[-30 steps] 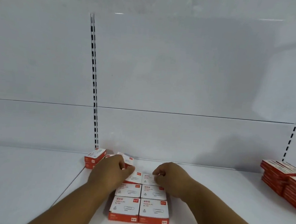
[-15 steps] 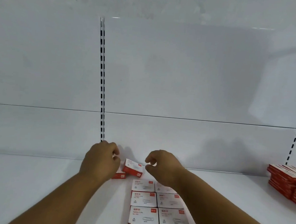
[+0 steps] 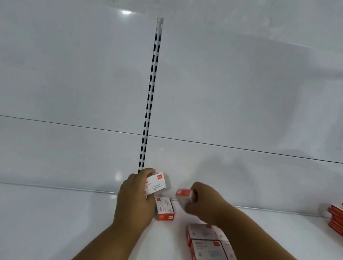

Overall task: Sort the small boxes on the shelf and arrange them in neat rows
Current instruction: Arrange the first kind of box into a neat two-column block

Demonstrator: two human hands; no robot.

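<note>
Clearly, left hand (image 3: 135,200) holds paperclip-printed box (image 3: 156,184).

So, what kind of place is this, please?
Probably a shop or stockroom: white metal shelf, slotted upright in the back panel, and many identical red-and-white boxes in rows, with a red stack at the right.

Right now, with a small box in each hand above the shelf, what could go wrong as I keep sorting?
1. The right hand pinches its red box only at one end, so it might slip and drop onto the shelf.
2. The right forearm lies across the neat rows; moving it could knock them crooked.
3. The left hand, holding a white-faced box, sits right beside the loose box and could bump it.
</note>
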